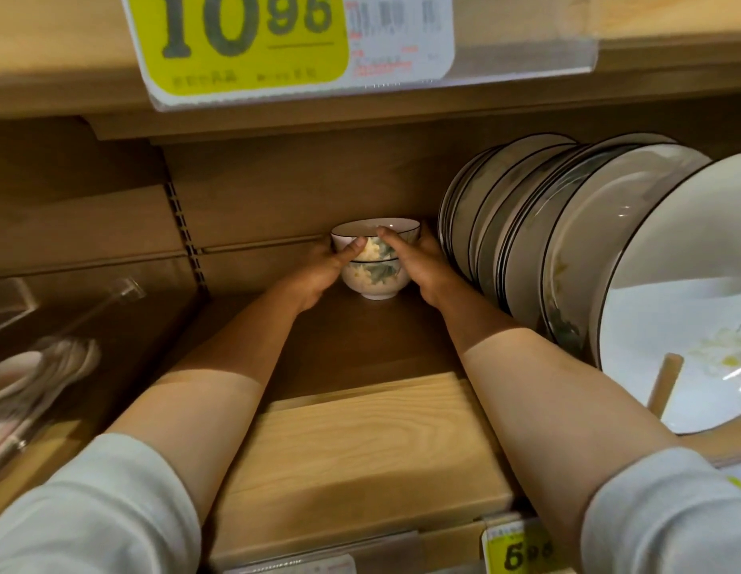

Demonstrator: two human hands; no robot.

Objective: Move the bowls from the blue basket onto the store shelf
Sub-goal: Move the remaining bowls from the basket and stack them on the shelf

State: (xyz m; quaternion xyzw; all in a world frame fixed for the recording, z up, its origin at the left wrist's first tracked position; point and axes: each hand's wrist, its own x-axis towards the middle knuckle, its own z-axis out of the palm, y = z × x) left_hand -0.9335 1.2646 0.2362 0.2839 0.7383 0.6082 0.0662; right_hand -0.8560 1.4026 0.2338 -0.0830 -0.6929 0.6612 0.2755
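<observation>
Deep at the back of a wooden store shelf (360,428), the left hand (319,271) and right hand (418,267) clasp two stacked white floral ceramic bowls (375,263) from either side, the lower bowl resting on the board, near upright dark-rimmed white plates (567,242) at the right edge.

Wooden shelving (360,441) (warmly lit) with a yellow price tag (244,43).

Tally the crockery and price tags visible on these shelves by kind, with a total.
Bowls: 2, stacked, held by the left hand and the right hand
Plates: too tightly packed on edge for an exact count; roughly 10
Spoons: blurred, uncountable
Price tags: 2, one above and one below
Total countable: 4
</observation>
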